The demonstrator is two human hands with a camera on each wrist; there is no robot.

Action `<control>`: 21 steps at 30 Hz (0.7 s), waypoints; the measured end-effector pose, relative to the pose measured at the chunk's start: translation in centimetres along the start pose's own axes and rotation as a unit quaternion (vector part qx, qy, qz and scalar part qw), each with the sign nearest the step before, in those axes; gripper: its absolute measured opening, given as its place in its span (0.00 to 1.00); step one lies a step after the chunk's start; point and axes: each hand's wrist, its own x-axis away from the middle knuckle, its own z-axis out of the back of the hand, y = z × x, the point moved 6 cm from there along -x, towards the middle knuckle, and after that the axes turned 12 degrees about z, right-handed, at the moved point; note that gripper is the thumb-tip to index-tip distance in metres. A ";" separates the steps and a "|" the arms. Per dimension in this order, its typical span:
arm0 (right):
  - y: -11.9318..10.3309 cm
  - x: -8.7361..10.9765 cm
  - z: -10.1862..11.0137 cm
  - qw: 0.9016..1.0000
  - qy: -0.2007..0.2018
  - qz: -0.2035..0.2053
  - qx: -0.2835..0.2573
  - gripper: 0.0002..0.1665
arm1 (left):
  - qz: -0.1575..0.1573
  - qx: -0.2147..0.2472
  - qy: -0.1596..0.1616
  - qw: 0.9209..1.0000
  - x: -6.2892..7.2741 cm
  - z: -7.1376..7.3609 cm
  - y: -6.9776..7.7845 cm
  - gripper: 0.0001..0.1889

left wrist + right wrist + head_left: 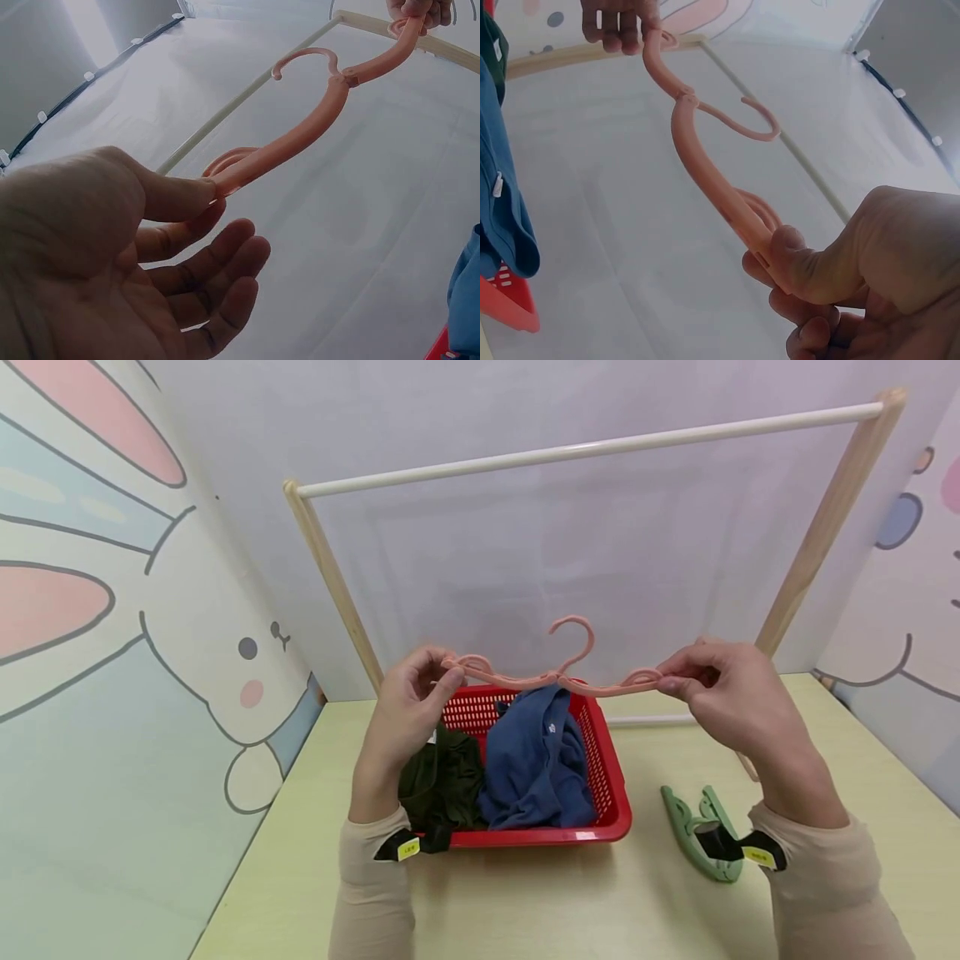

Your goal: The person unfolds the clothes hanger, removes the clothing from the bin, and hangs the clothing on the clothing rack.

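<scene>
A pink folding clothes hanger (517, 681) is spread out between both hands, its hook pointing up. My left hand (411, 706) pinches one end between thumb and index finger; in the left wrist view the other fingers of that hand (150, 247) hang loosely bent. The opposite end is pinched by my right hand (738, 697), as the right wrist view of the hand (855, 277) also shows. Below the hanger stands a red basket (618, 802) holding a blue garment (536, 768) and a dark green garment (450, 781).
A rack with a white rail (600, 447) and wooden posts (832, 518) stands behind the basket. On the pale table (540, 910), a folded green hanger (697, 839) lies right of the basket, partly hidden by the right wrist camera. Walls with cartoon drawings flank both sides.
</scene>
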 end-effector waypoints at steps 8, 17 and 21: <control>0.1 0.1 0.4 1.000 0.029 -0.009 0.002 0.06 | 0.036 -0.062 -0.035 0.997 0.0 -0.2 -0.5 0.09; 0.1 0.4 0.5 0.998 0.050 -0.023 -0.008 0.08 | 0.037 -0.084 -0.063 0.994 -0.1 -0.7 -0.8 0.10; 0.0 0.4 0.7 0.998 0.061 -0.022 -0.011 0.08 | 0.037 -0.088 -0.068 0.993 -0.1 -0.9 -0.8 0.09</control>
